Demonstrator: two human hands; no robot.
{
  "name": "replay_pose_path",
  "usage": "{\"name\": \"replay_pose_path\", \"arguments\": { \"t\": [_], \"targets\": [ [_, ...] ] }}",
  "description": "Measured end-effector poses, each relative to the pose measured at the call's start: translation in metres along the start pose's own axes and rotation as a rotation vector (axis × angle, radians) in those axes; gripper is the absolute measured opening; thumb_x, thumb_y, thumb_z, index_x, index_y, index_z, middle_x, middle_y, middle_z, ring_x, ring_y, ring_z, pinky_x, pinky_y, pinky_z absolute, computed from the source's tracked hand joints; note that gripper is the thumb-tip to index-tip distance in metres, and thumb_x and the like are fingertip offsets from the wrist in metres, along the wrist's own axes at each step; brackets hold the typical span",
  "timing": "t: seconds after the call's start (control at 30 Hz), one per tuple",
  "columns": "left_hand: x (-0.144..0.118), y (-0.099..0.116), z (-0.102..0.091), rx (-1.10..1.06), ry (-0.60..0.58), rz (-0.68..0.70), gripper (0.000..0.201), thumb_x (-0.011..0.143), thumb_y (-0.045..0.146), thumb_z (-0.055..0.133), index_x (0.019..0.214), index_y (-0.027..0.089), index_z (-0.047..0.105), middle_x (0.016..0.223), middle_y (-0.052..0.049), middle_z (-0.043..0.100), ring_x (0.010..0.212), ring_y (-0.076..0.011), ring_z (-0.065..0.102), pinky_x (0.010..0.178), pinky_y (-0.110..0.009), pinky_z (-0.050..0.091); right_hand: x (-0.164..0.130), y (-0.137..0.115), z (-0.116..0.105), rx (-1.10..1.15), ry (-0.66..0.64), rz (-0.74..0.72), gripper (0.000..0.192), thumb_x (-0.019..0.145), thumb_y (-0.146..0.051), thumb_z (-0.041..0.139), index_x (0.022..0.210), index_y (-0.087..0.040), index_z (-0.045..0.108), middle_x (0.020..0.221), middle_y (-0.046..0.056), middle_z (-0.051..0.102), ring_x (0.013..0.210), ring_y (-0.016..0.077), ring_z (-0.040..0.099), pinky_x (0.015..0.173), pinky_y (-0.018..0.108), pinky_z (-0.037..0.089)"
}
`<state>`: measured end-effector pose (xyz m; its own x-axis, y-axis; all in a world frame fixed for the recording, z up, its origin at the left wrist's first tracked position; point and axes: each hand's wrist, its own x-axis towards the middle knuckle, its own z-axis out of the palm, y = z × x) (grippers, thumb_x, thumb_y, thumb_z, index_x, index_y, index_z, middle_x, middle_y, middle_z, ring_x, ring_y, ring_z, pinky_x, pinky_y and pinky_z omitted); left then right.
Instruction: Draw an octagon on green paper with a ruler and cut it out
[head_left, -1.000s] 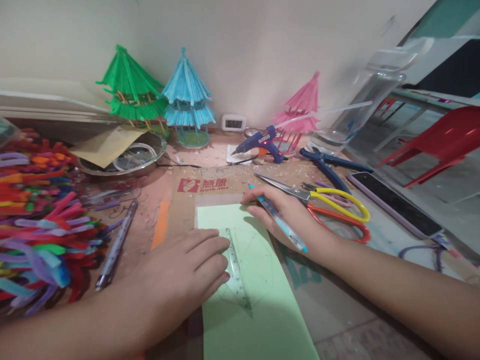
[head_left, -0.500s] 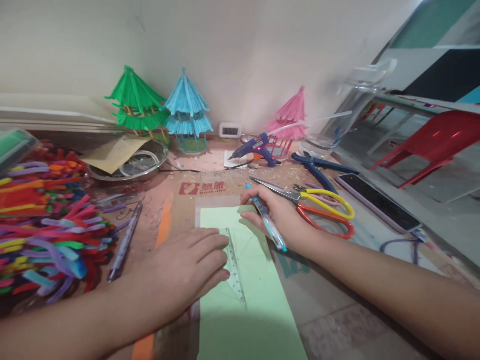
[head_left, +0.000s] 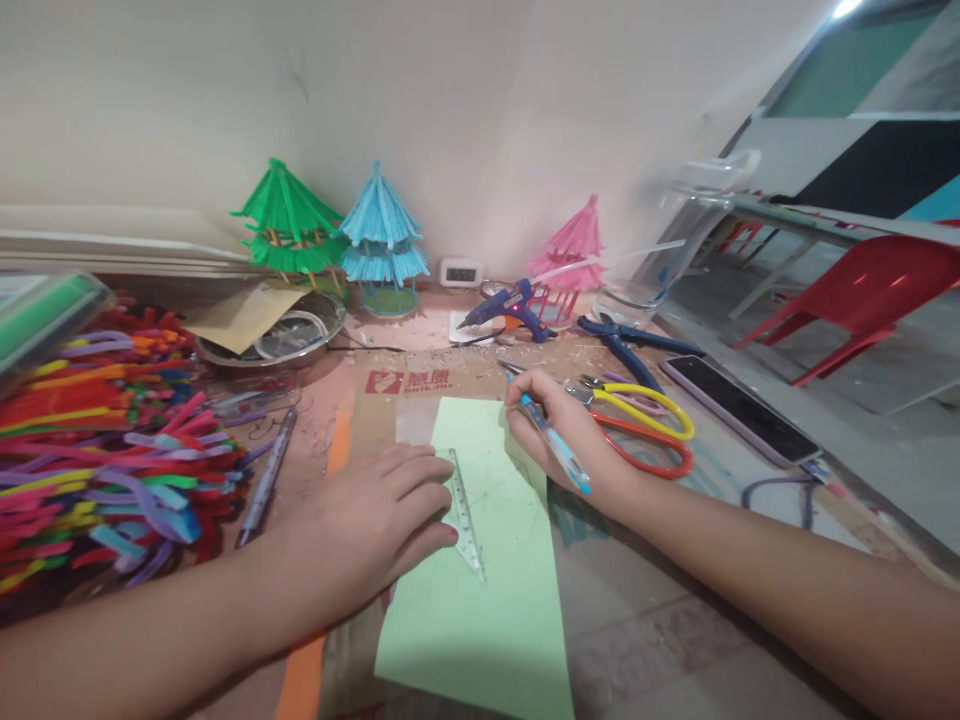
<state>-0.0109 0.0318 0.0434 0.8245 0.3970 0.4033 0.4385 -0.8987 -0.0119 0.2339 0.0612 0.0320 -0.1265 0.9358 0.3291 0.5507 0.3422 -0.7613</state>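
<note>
A sheet of light green paper (head_left: pixel 510 610) lies in front of me, turned slightly askew, with faint lines on it. My left hand (head_left: pixel 375 515) rests flat over its left side, fingers extended onto a clear triangular ruler (head_left: pixel 466 530); part of the ruler is hidden beneath them. At the paper's upper right edge, my right hand (head_left: pixel 566 430) is closed around a blue-and-clear pen (head_left: pixel 556 445), its tip pointing away from me. Just beyond that hand lie scissors (head_left: pixel 645 455) with one red and one yellow handle, partly hidden.
Pipe cleaners (head_left: pixel 112 450) in many colours heap at left beside a purple pen (head_left: pixel 268 478). Green (head_left: pixel 289 220), blue (head_left: pixel 382 235) and pink (head_left: pixel 574 245) pavilion models stand along the wall. A blue glue gun (head_left: pixel 506 308), pliers (head_left: pixel 626 345) and a phone (head_left: pixel 739 408) lie toward the right.
The green paper and clear ruler have rotated, the paper's near end swinging left. My right hand still grips the pen, now at the paper's upper right edge. The camera view has shifted slightly.
</note>
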Motion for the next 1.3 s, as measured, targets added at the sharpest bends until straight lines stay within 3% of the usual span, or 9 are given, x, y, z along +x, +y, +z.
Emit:
{"name": "replay_pose_path", "arguments": {
  "t": [0.27, 0.47, 0.7, 0.8, 0.93, 1.17, 1.3],
  "targets": [
    [0.0, -0.002, 0.0, 0.014, -0.019, -0.057, 0.047, 0.11, 0.043, 0.03, 0.091, 0.016, 0.064, 0.111, -0.012, 0.072, 0.107, -0.0292, 0.07, 0.086, -0.045, 0.061, -0.001, -0.007, -0.005, 0.073, 0.021, -0.02, 0.013, 0.079, -0.029, 0.054, 0.089, -0.024, 0.047, 0.068, -0.005, 0.046, 0.06, 0.016, 0.045, 0.059, 0.028, 0.037],
    [0.0, -0.003, -0.001, 0.016, -0.014, -0.102, 0.044, 0.11, 0.043, 0.029, 0.106, 0.017, 0.065, 0.12, -0.014, 0.071, 0.103, -0.0276, 0.072, 0.079, -0.043, 0.061, 0.002, -0.003, -0.003, 0.116, 0.073, 0.004, 0.013, 0.081, -0.027, 0.052, 0.09, -0.025, 0.043, 0.067, -0.006, 0.042, 0.056, 0.0147, 0.042, 0.053, 0.026, 0.032],
    [0.001, -0.004, -0.001, 0.02, -0.009, -0.123, 0.033, 0.109, 0.031, 0.034, 0.106, 0.018, 0.065, 0.117, -0.012, 0.072, 0.099, -0.0263, 0.072, 0.08, -0.042, 0.06, -0.011, -0.014, -0.007, 0.15, 0.014, -0.027, 0.008, 0.084, -0.025, 0.054, 0.089, -0.025, 0.047, 0.072, -0.003, 0.049, 0.063, 0.0165, 0.049, 0.058, 0.029, 0.037],
    [0.002, -0.006, -0.001, 0.029, -0.009, -0.143, 0.031, 0.109, 0.029, 0.035, 0.106, 0.018, 0.064, 0.115, -0.011, 0.072, 0.099, -0.0282, 0.072, 0.078, -0.044, 0.06, -0.009, -0.012, -0.006, 0.154, 0.081, -0.052, 0.009, 0.082, -0.023, 0.054, 0.087, -0.025, 0.047, 0.073, -0.003, 0.051, 0.064, 0.0161, 0.049, 0.059, 0.029, 0.038],
    [-0.001, -0.005, -0.002, 0.012, -0.025, -0.138, 0.037, 0.109, 0.042, 0.033, 0.11, 0.019, 0.062, 0.119, -0.011, 0.071, 0.102, -0.0284, 0.072, 0.078, -0.044, 0.06, -0.002, -0.008, -0.004, 0.114, 0.146, -0.047, 0.013, 0.075, -0.018, 0.053, 0.084, -0.025, 0.047, 0.07, -0.004, 0.049, 0.061, 0.0152, 0.047, 0.058, 0.028, 0.037],
    [-0.003, -0.003, -0.002, 0.021, -0.042, -0.143, 0.037, 0.108, 0.044, 0.035, 0.111, 0.018, 0.061, 0.121, -0.014, 0.069, 0.099, -0.0294, 0.073, 0.074, -0.044, 0.061, -0.011, -0.015, -0.006, 0.143, 0.007, -0.043, 0.009, 0.077, -0.02, 0.055, 0.084, -0.024, 0.051, 0.067, -0.004, 0.05, 0.058, 0.0145, 0.049, 0.056, 0.027, 0.038],
    [0.0, -0.002, -0.003, 0.026, -0.031, -0.127, 0.037, 0.108, 0.038, 0.035, 0.106, 0.016, 0.064, 0.114, -0.016, 0.07, 0.095, -0.029, 0.072, 0.073, -0.043, 0.061, -0.014, -0.017, -0.005, 0.193, -0.01, -0.073, 0.007, 0.079, -0.019, 0.055, 0.083, -0.024, 0.051, 0.068, -0.005, 0.05, 0.054, 0.0122, 0.046, 0.052, 0.025, 0.036]
  ]
}}
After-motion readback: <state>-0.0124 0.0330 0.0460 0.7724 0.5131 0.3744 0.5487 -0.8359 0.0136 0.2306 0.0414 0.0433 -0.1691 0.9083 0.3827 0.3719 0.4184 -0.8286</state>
